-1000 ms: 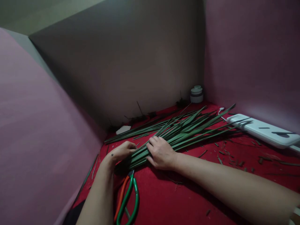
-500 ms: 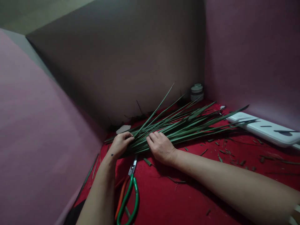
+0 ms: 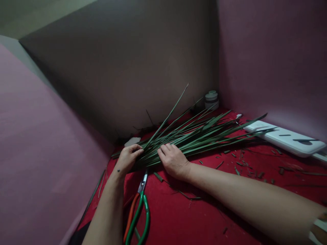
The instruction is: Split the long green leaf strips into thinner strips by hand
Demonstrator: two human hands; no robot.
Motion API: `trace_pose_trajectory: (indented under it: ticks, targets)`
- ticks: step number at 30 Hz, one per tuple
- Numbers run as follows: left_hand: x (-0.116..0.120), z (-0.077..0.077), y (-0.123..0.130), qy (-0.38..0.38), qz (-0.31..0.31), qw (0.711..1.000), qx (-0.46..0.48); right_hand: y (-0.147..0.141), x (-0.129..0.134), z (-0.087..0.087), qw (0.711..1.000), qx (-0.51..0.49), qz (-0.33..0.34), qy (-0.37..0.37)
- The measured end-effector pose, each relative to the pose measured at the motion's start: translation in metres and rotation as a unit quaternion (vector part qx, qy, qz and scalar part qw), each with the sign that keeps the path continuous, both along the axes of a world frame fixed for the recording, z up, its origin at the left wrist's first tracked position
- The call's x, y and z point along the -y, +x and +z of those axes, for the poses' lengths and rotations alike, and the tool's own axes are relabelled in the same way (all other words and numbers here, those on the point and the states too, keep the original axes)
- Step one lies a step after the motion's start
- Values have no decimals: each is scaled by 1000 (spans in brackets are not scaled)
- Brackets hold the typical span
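Observation:
A loose bundle of long green leaf blades point(image 3: 204, 133) lies across the red cloth, tips fanning to the right. At its left end my left hand point(image 3: 130, 156) pinches the base of a blade that slants up toward the back wall. My right hand point(image 3: 173, 160) rests on the middle of the bundle with fingers curled over the leaves; its fingertips are partly hidden among them. Just below the bundle, between my forearms, lie scissors point(image 3: 140, 207) with green handles, their blade tips reaching under the leaves. An orange handle point(image 3: 130, 212) shows beside them.
Red cloth point(image 3: 173, 221) covers the surface, with cut leaf bits point(image 3: 240, 164) scattered at the right. A white plastic case point(image 3: 286, 137) sits along the right wall. A lidded white jar point(image 3: 212, 100) stands in the back corner. A pale scrap point(image 3: 132, 141) lies behind my left hand.
The whole view has shifted slightly. The blade at my left hand stands a little higher and more apart from the others. My right hand stays on the bundle.

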State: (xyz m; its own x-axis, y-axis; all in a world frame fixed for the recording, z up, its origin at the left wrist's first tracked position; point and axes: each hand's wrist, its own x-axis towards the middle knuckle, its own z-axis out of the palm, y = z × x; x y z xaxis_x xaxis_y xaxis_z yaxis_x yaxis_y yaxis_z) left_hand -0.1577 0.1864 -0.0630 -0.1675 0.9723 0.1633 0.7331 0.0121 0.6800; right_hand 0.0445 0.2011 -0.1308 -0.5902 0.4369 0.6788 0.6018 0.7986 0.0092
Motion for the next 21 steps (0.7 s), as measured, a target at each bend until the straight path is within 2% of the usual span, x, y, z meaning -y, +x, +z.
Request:
trace_pose_trajectory:
  ticks: [9,21]
  targets:
    - [-4,-6,-5,52,8,999,-6,0,-1,1,1000,-7,1,-10]
    - [-2,-10,2,-4,-36,999,-10,-1,1,-6,998,11,-19,-53]
